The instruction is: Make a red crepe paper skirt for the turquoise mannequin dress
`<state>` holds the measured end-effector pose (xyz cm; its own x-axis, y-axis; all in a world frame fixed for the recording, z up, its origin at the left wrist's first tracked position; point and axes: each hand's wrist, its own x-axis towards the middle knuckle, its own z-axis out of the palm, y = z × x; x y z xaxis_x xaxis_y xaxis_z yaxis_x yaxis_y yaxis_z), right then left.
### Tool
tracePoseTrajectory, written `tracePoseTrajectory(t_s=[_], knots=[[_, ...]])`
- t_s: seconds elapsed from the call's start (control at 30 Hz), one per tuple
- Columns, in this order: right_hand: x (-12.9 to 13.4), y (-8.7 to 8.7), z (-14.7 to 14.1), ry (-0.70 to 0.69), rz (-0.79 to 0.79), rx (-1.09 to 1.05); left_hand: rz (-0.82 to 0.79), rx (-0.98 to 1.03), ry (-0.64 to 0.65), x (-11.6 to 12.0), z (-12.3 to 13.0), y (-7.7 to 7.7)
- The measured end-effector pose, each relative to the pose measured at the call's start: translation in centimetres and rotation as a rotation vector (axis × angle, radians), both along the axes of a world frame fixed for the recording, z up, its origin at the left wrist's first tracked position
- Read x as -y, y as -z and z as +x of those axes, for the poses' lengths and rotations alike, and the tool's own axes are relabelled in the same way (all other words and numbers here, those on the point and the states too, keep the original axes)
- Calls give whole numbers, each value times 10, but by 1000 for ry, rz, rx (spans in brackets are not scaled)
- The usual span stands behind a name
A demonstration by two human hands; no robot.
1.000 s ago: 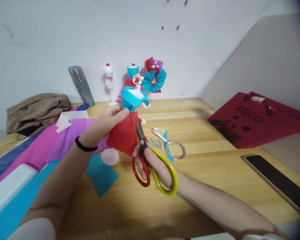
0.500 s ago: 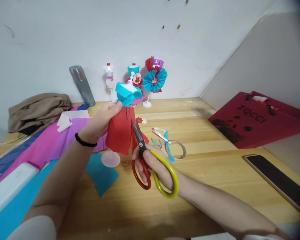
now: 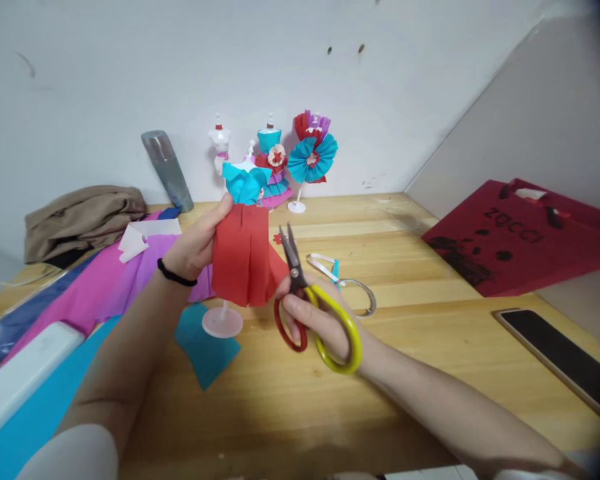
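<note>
My left hand (image 3: 203, 237) is closed around the back of a miniature dress form (image 3: 223, 313), its round white base just above the table. The form wears a turquoise top (image 3: 246, 183) and a pleated red skirt (image 3: 241, 257); my thumb lies at the waist. In my right hand (image 3: 325, 320) is a pair of scissors (image 3: 296, 270) with one red and one yellow handle. Their blades point up and away, slightly apart, to the right of the skirt. A flared red edge reaches toward my right fingers; whether they touch it I cannot tell.
Three dressed forms stand at the back, one with a large turquoise rosette (image 3: 312, 159). A spray bottle (image 3: 167, 170), brown cloth (image 3: 83, 223) and purple fabric (image 3: 155, 263) lie left. A turquoise scrap (image 3: 207, 350), tape roll (image 3: 360, 297), phone (image 3: 555, 360) and red bag (image 3: 515, 237) are around.
The scissors have moved right and up, away from the skirt's edge. The dress form has shifted slightly left and stands more upright, with its stem now showing under the skirt.
</note>
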<state>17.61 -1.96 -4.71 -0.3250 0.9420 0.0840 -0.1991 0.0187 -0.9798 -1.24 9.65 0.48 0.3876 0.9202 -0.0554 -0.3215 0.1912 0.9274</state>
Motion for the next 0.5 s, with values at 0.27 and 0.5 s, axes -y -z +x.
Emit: tracePoseTrajectory(t_s=[0.27,0.5], knots=[[-49,4,30,348,316,62,62,33,51,0,-1,16],[-61,18,37,138,400,-21,153,-11,304,11,10,20]])
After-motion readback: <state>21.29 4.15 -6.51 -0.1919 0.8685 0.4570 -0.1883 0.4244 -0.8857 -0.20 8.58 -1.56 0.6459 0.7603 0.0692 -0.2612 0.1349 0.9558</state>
